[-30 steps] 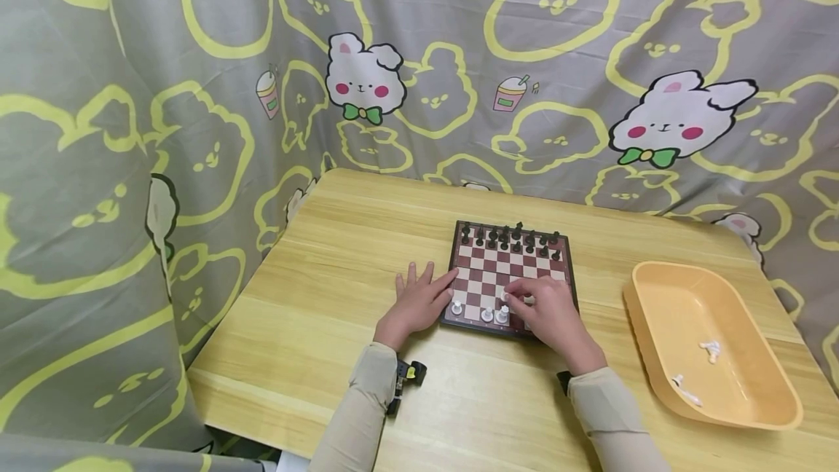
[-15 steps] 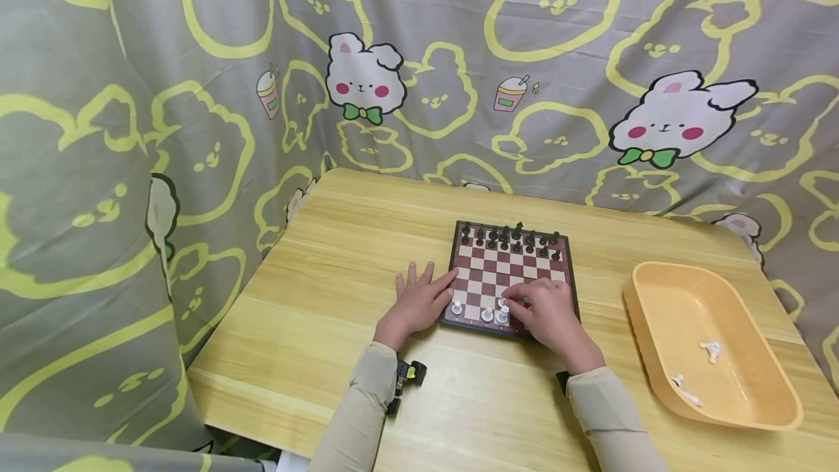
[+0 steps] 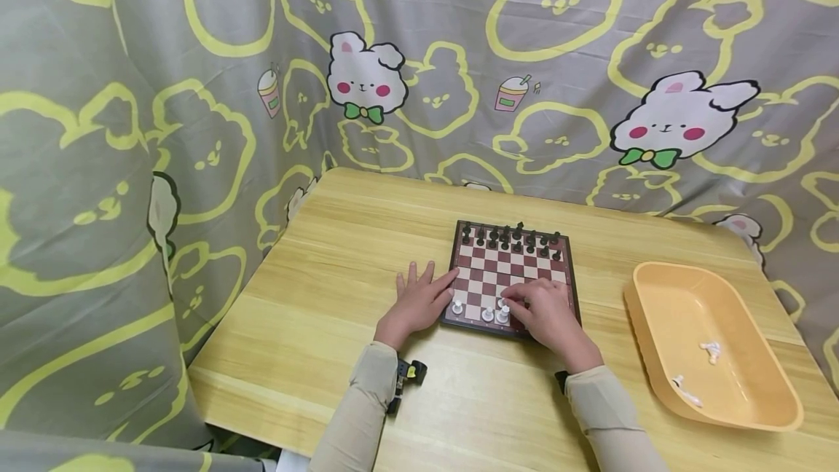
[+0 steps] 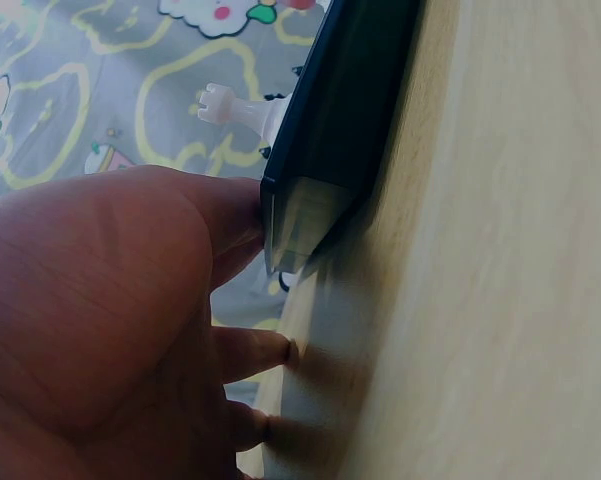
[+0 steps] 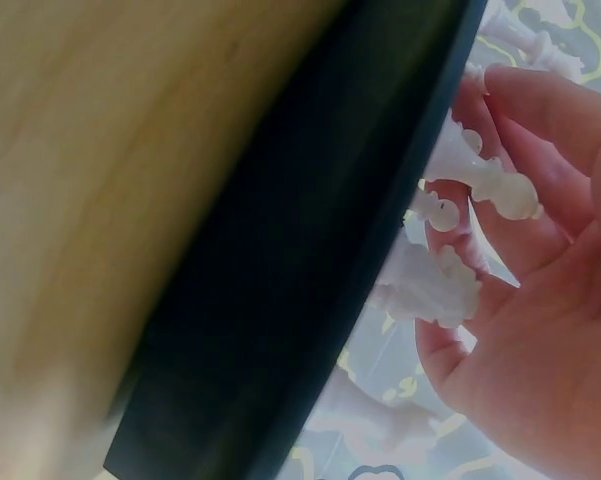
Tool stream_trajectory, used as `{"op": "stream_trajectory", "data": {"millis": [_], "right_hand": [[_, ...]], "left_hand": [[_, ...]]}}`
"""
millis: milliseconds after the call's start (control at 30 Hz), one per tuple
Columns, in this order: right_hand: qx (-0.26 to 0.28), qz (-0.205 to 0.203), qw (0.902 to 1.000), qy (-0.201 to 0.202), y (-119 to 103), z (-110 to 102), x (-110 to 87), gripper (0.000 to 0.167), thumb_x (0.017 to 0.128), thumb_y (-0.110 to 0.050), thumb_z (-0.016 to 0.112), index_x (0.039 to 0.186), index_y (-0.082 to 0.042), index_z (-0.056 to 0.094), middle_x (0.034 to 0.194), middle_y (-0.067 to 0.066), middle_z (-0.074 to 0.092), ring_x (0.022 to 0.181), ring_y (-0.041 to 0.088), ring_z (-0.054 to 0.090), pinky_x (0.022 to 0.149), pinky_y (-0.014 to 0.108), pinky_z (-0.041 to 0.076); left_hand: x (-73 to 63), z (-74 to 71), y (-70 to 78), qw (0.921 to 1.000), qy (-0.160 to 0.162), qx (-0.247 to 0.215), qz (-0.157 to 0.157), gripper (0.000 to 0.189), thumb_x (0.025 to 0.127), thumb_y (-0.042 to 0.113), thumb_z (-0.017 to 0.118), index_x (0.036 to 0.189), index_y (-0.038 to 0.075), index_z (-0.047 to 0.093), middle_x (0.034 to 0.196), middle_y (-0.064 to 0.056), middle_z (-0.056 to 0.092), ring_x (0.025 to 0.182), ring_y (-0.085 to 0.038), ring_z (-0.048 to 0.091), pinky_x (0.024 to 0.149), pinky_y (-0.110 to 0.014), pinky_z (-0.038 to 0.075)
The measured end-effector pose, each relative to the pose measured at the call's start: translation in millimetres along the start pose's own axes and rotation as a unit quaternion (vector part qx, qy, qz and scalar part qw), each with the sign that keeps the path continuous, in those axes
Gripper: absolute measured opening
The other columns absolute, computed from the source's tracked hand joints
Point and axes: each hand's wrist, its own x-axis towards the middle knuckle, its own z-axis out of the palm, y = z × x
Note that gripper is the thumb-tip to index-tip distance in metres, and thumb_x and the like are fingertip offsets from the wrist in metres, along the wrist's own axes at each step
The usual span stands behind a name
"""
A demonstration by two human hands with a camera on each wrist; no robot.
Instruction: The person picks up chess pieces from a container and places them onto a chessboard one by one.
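Note:
The chessboard (image 3: 481, 266) lies on the table with brown and white squares. My left hand (image 3: 416, 302) rests at its left edge, thumb side touching the board, other fingers spread on the table. My right hand (image 3: 550, 315) is over the near right part, thumb and forefinger pinching a small white chess piece (image 3: 502, 303), mostly hidden; it looks like a pawn. Just in front stand white chess pieces (image 3: 502, 314) along the near row. A white rook (image 4: 242, 110) stands near the left corner. More white pieces (image 5: 495, 185) stand beside my right fingers in the right wrist view.
Black chess pieces (image 3: 505, 244) fill the two far rows. At the right is an orange tub (image 3: 655, 326) with several white pieces (image 3: 711, 350) lying in it. A patterned curtain (image 3: 446, 20) hangs behind and left of the wooden table (image 3: 341, 253).
My right hand has shifted slightly toward the near edge of the board, bringing the white piece down behind the near row. My left hand has stayed in place.

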Motion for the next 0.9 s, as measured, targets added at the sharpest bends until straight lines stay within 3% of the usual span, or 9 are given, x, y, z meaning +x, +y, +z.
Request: {"op": "stream_trajectory", "data": {"millis": [133, 267, 500, 667, 800, 900], "right_hand": [[0.005, 0.005, 1.0, 0.002, -0.4, -1.2, -1.3, 0.013, 0.097, -0.012, 0.072, 0.107, -0.011, 0.081, 0.107, 0.008, 0.078, 0.105, 0.033, 0.061, 0.094, 0.057, 0.031], [0.019, 0.007, 0.9993, 0.031, 3.8, -8.6, -5.7, 0.023, 0.1, -0.01, 0.066, 0.12, -0.004, 0.076, 0.118, 0.016, 0.075, 0.118, 0.042, 0.057, 0.097, 0.06, 0.031], [0.037, 0.038, 0.993, 0.106, 32.4, -48.0, -28.2, 0.022, 0.1, -0.012, 0.065, 0.116, 0.001, 0.074, 0.119, 0.026, 0.071, 0.115, 0.051, 0.057, 0.099, 0.066, 0.035], [0.054, 0.14, 0.9786, 0.141, 67.8, -79.0, -55.6, 0.033, 0.105, -0.024, 0.06, 0.123, 0.002, 0.07, 0.127, 0.033, 0.065, 0.121, 0.056, 0.054, 0.1, 0.068, 0.038], [0.057, 0.253, 0.9536, 0.154, 94.5, -100.6, -80.9, 0.05, 0.104, -0.043, 0.059, 0.129, -0.001, 0.069, 0.129, 0.032, 0.063, 0.117, 0.046, 0.056, 0.085, 0.042, 0.044], [0.06, 0.312, 0.9404, 0.121, 111.0, -116.2, -98.2, 0.065, 0.102, -0.056, 0.056, 0.135, -0.001, 0.065, 0.131, 0.03, 0.061, 0.112, 0.041, 0.055, 0.076, 0.033, 0.039]], "left_hand": [[0.3, 0.1, 0.3, 1.0, -0.001, -0.001, -0.001, 0.051, 0.111, 0.041, 0.037, 0.161, 0.031, 0.039, 0.17, -0.022, 0.017, 0.154, -0.052, -0.006, 0.119, -0.07, -0.008], [1.3, 1.3, -0.3, 1.0, -0.003, 0.0, -0.004, 0.051, 0.111, 0.042, 0.036, 0.161, 0.033, 0.039, 0.17, -0.021, 0.016, 0.154, -0.051, -0.007, 0.12, -0.069, -0.009], [2.3, 3.1, 0.2, 1.0, -0.006, 0.005, -0.005, 0.051, 0.111, 0.043, 0.037, 0.162, 0.034, 0.037, 0.17, -0.02, 0.015, 0.154, -0.05, -0.008, 0.119, -0.069, -0.01], [2.3, 3.3, 0.0, 0.9999, -0.007, 0.006, -0.006, 0.051, 0.111, 0.044, 0.036, 0.162, 0.035, 0.036, 0.17, -0.02, 0.014, 0.154, -0.05, -0.008, 0.12, -0.068, -0.01], [1.6, 2.6, -0.6, 0.9999, -0.005, 0.006, -0.007, 0.051, 0.111, 0.043, 0.036, 0.162, 0.034, 0.037, 0.17, -0.02, 0.014, 0.154, -0.05, -0.008, 0.12, -0.068, -0.01], [1.4, 1.9, -0.9, 0.9999, -0.003, 0.008, -0.008, 0.051, 0.111, 0.043, 0.036, 0.162, 0.034, 0.037, 0.17, -0.02, 0.014, 0.154, -0.051, -0.008, 0.12, -0.068, -0.01]]}}
